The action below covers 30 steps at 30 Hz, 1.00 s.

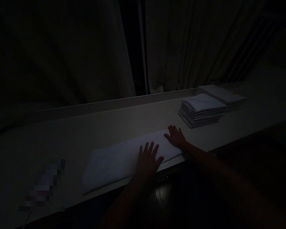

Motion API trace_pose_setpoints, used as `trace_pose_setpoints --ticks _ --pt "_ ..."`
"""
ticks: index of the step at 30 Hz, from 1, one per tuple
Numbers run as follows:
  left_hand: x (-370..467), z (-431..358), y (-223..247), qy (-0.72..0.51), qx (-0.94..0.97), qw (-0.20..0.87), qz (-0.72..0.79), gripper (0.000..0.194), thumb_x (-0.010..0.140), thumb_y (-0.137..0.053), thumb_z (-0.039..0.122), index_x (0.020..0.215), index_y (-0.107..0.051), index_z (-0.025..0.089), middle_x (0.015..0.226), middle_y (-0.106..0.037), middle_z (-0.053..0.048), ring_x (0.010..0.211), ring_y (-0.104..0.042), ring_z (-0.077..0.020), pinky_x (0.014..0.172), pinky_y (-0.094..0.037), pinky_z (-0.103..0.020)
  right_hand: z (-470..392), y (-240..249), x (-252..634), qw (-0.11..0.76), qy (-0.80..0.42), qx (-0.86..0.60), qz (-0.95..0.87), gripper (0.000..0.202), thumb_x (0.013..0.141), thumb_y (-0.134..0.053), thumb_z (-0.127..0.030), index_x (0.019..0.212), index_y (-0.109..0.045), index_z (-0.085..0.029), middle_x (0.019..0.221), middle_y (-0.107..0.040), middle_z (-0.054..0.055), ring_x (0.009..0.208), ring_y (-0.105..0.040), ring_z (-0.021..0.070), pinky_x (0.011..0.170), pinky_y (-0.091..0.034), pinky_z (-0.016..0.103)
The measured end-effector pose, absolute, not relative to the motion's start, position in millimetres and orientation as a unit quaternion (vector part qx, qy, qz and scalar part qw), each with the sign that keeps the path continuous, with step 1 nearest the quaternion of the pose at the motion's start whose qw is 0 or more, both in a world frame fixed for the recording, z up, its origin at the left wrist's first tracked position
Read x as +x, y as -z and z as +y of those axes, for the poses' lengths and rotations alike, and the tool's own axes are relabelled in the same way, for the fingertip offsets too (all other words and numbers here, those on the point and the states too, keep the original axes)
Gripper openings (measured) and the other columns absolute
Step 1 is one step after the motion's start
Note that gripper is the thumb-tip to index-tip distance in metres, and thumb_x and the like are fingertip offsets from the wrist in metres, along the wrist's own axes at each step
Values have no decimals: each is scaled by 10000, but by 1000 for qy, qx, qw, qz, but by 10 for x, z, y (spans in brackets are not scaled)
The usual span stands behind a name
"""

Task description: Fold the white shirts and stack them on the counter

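Observation:
A long white folded cloth (116,160) lies flat along the front edge of the desk (124,125). My left hand (148,159) rests on its middle, fingers spread and palm down. Over the cloth's right end lies my right hand (176,137), palm down with the thumb held out from the fingers. Neither hand grips anything. Beyond my right hand stands a neat stack of folded white cloths (202,111). The light is very dim, so fine detail of the fabric cannot be made out.
Behind the stack sits a pale flat box (222,93). A pixelated object (44,186) with a cord lies at the left of the desk. Dark curtains (171,47) hang behind the low raised back edge. The desk's front edge drops into darkness.

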<state>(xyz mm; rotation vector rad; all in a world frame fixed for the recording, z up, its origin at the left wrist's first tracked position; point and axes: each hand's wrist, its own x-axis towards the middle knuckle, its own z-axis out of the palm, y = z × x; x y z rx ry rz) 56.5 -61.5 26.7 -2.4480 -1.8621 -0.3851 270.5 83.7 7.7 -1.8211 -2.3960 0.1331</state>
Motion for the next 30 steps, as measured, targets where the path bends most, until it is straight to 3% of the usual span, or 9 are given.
trace_pose_setpoints --ticks 8,13,17,21,30 --pt "589 -639 -302 110 -791 38 -601 678 905 -279 647 1501 -311 325 1596 -264 -26 1480 -170 -309 1184 -112 -581 830 -204 2688 50 -67 -605 -792 843 936 -135 -689 1550 -177 -113 1614 -130 134 1485 -48 314 1166 -10 554" --pt "574 -634 -300 101 -796 42 -595 630 930 -287 576 1503 -312 314 1587 -290 -33 1477 -180 -310 1180 -111 -588 450 -500 2261 128 -3 -547 -827 755 975 -159 -604 1543 -204 -109 1617 -111 121 1489 22 285 1171 51 540" --pt "563 -602 -293 67 -814 37 -575 639 926 -348 497 1522 -273 277 1587 -280 -62 1482 -156 -318 1183 -102 -576 -71 -492 1892 139 -51 -438 -886 679 998 -142 -561 1532 -267 -162 1593 -236 83 1489 -85 245 1194 -31 495" --pt "569 -604 -302 68 -808 37 -584 597 940 -319 431 1520 -271 296 1602 -239 -26 1480 -170 -307 1182 -121 -568 -249 -347 1931 126 -81 -478 -866 656 1012 -122 -513 1513 -323 -140 1571 -290 100 1476 -159 260 1188 -99 492" --pt "596 -643 -324 106 -790 44 -602 541 962 -264 473 1478 -361 340 1575 -316 -6 1466 -227 -287 1187 -120 -572 -45 -268 2349 99 -64 -522 -845 796 952 -137 -670 1529 -285 -142 1589 -224 118 1482 -110 289 1186 -94 488"
